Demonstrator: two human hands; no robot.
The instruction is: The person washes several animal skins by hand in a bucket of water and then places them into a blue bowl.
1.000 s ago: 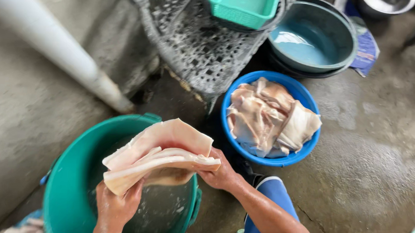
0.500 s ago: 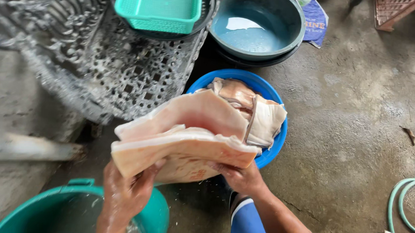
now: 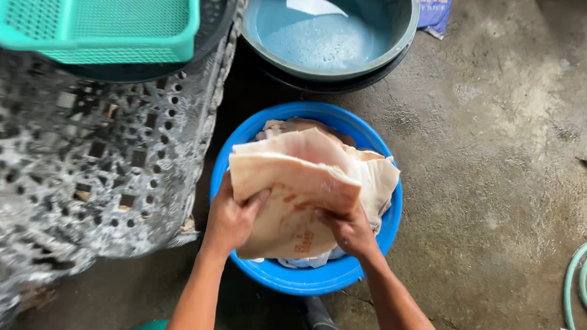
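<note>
Item: large pale slab of raw pork skin (image 3: 292, 198), folded, now over the blue basin (image 3: 376, 253); half a second ago we held it higher, in front of the basin, and a second ago over a green tub well to the basin's left. We now look almost straight down on the basin, which sits mid-frame.

Grip: our left hand (image 3: 232, 219) clasps the slab's left edge, fingers curled over it; our right hand (image 3: 350, 231) clutches its lower right edge, thumb on top. Both are closed on the slab.

Contents of basin: more pale slabs (image 3: 376, 176) beneath and to the right of the held one; how many we cannot tell, since the held slab covers most of them.

Beyond the basin: grey-green bowl (image 3: 327, 26) of water, cut off at the top. Left of the basin: dark perforated crate (image 3: 92, 168), blurred, with a teal basket (image 3: 93, 20) on it. Far right of the basin: hose (image 3: 585, 281) on the concrete floor (image 3: 508, 163), partly cropped. Below the basin: a sliver of green tub (image 3: 147, 329), mostly out of frame
</note>
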